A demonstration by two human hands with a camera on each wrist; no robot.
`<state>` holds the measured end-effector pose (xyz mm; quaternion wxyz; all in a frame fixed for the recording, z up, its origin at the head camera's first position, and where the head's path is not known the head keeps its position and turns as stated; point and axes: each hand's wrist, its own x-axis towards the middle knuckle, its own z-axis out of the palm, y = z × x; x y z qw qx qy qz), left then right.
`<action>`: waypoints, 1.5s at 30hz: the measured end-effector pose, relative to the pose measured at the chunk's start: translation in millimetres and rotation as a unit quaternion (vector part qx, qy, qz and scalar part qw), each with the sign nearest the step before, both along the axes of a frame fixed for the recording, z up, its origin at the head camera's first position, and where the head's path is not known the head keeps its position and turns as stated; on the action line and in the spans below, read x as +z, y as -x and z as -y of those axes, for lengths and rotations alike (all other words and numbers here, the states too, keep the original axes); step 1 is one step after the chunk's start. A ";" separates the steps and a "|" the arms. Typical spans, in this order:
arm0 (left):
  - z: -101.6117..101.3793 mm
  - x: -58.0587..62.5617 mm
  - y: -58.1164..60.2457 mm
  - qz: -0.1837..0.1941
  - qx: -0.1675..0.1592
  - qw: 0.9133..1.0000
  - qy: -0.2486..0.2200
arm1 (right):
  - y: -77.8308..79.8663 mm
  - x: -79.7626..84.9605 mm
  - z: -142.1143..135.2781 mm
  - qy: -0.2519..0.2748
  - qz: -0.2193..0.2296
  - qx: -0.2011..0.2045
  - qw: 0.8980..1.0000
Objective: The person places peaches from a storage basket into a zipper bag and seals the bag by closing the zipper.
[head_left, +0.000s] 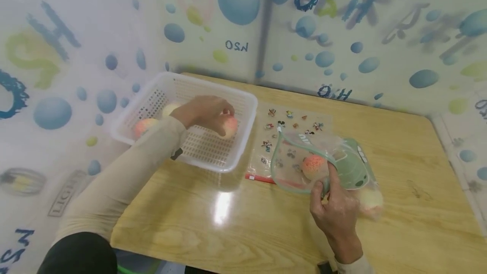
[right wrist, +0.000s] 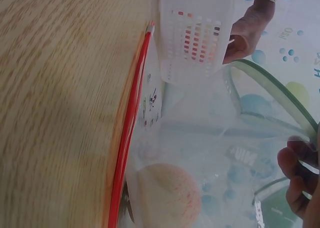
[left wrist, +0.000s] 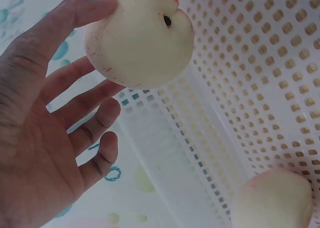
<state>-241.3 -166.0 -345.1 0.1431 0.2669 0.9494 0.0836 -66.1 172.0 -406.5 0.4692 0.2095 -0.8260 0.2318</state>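
My left hand (head_left: pixel 207 111) holds a pink-and-cream peach (head_left: pixel 230 127) inside the white plastic basket (head_left: pixel 249 130). In the left wrist view the thumb and fingers grip this peach (left wrist: pixel 140 43), which has a small dark hole. My right hand (head_left: pixel 338 210) pinches the green rim of a clear zip bag (head_left: pixel 285 160), whose mouth gapes toward the basket. Inside the bag lies a peach (head_left: pixel 315 167), also seen through the plastic in the right wrist view. Another pale peach (head_left: pixel 370 200) shows through the bag's far right end, beyond the green printed part.
More peaches sit at the basket's left side, one reddish (head_left: pixel 144 127) and one pale (head_left: pixel 171 109). Beneath the green-rimmed bag, a clear bag with cartoon prints (head_left: pixel 268 147) and a red zip slider strip (head_left: pixel 260 178) lies flat on the wooden table (head_left: pixel 243 231). Patterned curtains stand behind.
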 end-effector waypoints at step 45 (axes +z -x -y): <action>-29.9 -20.6 -11.3 0.013 -0.087 0.994 0.062 | -3.0 -1.2 -16.6 -0.010 0.029 -0.018 0.999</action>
